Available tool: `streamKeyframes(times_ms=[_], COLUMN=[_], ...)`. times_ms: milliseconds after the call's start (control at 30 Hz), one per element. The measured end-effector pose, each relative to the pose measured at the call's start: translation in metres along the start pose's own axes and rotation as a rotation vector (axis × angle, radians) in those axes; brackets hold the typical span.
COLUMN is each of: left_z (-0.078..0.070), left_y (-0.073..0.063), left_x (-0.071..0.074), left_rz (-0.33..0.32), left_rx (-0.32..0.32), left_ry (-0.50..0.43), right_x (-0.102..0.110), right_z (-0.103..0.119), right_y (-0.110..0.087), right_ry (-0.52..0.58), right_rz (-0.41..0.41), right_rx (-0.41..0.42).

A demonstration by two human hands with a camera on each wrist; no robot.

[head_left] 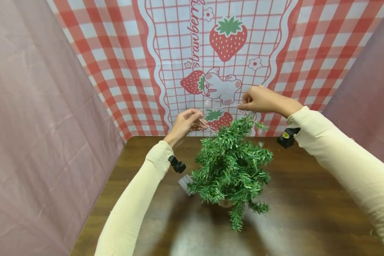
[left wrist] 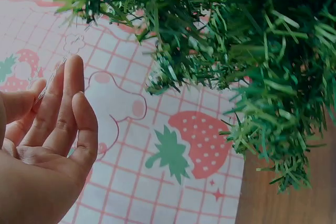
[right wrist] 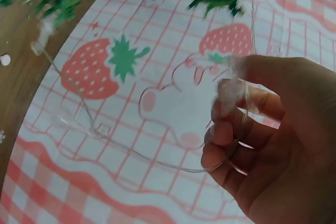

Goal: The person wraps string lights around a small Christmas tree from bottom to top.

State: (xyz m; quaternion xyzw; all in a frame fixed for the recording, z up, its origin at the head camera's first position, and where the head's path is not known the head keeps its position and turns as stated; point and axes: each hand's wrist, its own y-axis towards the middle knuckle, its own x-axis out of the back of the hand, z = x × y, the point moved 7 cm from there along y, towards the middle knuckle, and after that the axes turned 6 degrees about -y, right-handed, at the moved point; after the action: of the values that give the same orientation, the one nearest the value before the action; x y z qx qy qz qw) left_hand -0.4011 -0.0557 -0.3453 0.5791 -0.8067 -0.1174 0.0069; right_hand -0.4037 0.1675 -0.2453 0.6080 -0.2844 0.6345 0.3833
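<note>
A small green artificial Christmas tree [head_left: 232, 167] stands on the table. Beyond its top, a thin clear string of fairy lights [head_left: 225, 106] is stretched between both hands. Thumb and fingertips of my left hand [head_left: 187, 122] pinch the wire, left of the treetop; the other fingers are loosely bent in the left wrist view. My right hand [head_left: 260, 99], higher and to the right, pinches a clear plastic piece on the string [right wrist: 228, 93]. From this hand the wire loops down to another clear piece [right wrist: 44, 35] beside the branches.
A brown wooden table [head_left: 140, 220] carries the tree. Left of the tree's base lies a clear plastic box [head_left: 185, 184], partly behind branches. A red-and-white strawberry cloth [head_left: 166, 46] hangs at the back, and pink curtains [head_left: 44, 124] flank both sides.
</note>
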Motion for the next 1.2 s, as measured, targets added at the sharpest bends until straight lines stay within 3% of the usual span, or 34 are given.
streamKeyframes(times_ms=[267,467,700,967,1067,1200], left_z=[0.01,0.022,0.016,-0.008,-0.007,0.005], left_y=[-0.015,-0.026,-0.028,-0.006,0.002,0.004], left_x=[0.028,0.039,0.031,-0.006,-0.008,0.004], left_rz=[-0.046,-0.056,-0.023,0.193,0.172,0.09], left_rx=[0.018,0.072,0.072,0.056,0.053,0.072], left_ry=[0.0,0.036,-0.1,-0.315,-0.357,-0.309], right_x=[-0.007,-0.01,0.0,0.025,0.026,0.024], right_z=[-0.042,-0.066,-0.065,-0.063,-0.064,-0.063], right_y=[-0.027,-0.048,-0.058,-0.072,-0.075,-0.079], right_ry=[0.052,0.067,0.169,0.203,0.205,0.178], right_rz=[0.007,-0.04,-0.149,-0.406,-0.435,-0.416], right_rx=[-0.104,-0.108,-0.07,-0.088,-0.107,-0.109])
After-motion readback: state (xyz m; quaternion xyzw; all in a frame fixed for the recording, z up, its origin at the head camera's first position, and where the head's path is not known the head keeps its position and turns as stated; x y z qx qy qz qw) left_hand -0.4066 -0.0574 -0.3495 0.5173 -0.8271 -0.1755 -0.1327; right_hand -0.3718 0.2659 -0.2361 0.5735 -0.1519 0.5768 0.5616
